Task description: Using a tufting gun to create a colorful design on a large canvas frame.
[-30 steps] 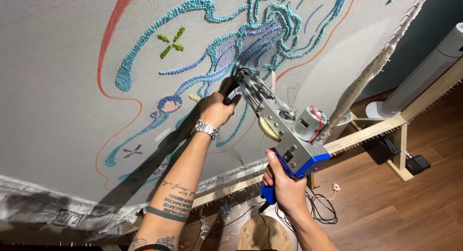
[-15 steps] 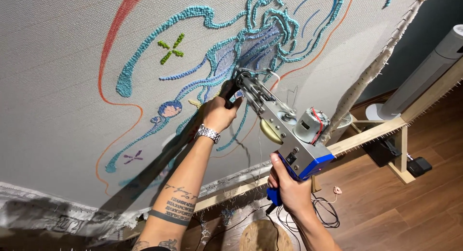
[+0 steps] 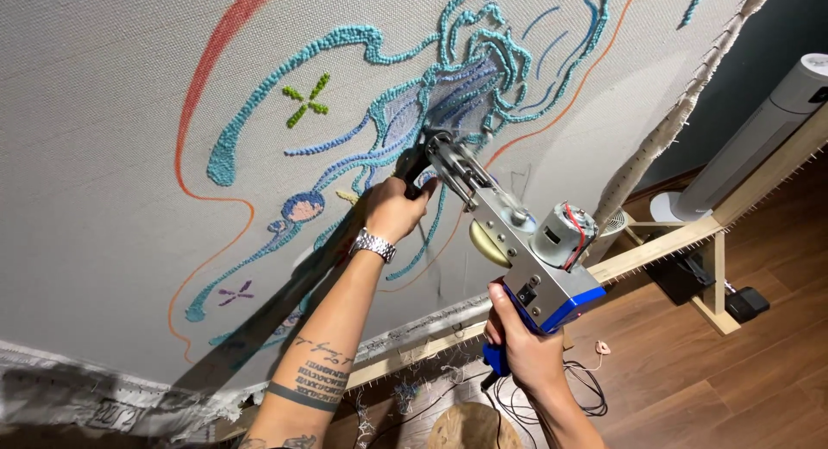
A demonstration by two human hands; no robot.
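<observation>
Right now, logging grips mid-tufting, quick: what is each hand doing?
Left hand: closed around the front grip of the tufting gun.
Right hand: closed on the gun's blue rear handle.

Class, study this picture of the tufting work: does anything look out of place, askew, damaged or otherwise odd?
Nothing serious stands out. The left hand and right hand both grip the blue-and-silver tufting gun against the grey stretched cloth. Only the cloth's frayed bottom edge and loose yarn scraps beneath the wooden frame look untidy.
</observation>
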